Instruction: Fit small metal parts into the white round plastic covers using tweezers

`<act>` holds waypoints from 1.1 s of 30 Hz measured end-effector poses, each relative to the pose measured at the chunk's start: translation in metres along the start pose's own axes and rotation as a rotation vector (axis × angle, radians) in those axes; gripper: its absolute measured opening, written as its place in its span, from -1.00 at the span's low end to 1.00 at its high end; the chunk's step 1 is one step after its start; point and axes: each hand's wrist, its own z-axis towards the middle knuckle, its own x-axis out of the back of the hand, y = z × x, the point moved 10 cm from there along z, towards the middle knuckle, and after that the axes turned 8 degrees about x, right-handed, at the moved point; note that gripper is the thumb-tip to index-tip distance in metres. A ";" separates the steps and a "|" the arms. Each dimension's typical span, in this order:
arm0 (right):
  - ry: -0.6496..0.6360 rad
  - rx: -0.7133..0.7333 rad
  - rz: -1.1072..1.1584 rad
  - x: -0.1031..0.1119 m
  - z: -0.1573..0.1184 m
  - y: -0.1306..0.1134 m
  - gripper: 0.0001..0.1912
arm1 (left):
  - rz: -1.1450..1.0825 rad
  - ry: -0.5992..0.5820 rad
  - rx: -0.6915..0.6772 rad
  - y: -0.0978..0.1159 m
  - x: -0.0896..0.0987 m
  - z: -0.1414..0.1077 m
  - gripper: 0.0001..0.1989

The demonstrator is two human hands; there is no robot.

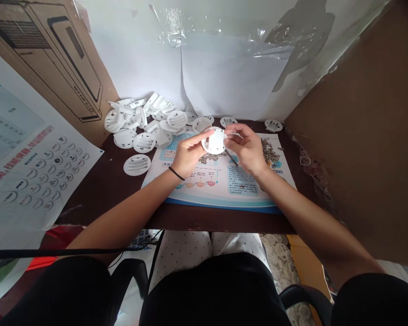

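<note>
A round white plastic part (pixel 215 140) with a raised rectangular middle and small dark slots is held up over the printed sheet. My left hand (pixel 185 154) grips it at its left edge, thumb on top. At the right edge, my right hand (pixel 246 149) has its fingers closed in a pinch against the same part. A thin white edge shows between those fingers; I cannot make out whether it belongs to another piece. Below the hands are a pile of small metal pieces (pixel 209 158) and a thin dark rod (pixel 231 158), partly covered.
Many similar white parts (pixel 144 142) are heaped at the back left. Another metal pile (pixel 271 154) lies right of my right hand. The printed sheet (pixel 190 192) covers the table's middle. Cardboard walls (pixel 360 127) and a white back wall (pixel 234 77) enclose the table.
</note>
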 end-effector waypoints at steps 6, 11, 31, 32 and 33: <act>0.030 0.189 0.020 0.006 0.001 -0.002 -0.69 | -0.131 0.028 0.220 -0.010 -0.003 0.001 -0.30; 0.059 0.224 -0.008 0.009 0.000 -0.005 -0.71 | -0.018 -0.097 0.175 -0.013 -0.005 0.006 -0.59; -0.018 0.074 0.024 -0.003 -0.001 -0.005 -0.67 | 0.078 -0.179 -0.056 -0.007 -0.008 0.008 -0.33; -0.026 0.053 0.051 -0.005 -0.001 -0.004 -0.68 | 0.076 -0.177 -0.051 -0.007 -0.008 0.008 -0.33; -0.031 0.031 0.076 -0.006 -0.001 -0.002 -0.67 | 0.073 -0.175 -0.047 -0.007 -0.008 0.008 -0.34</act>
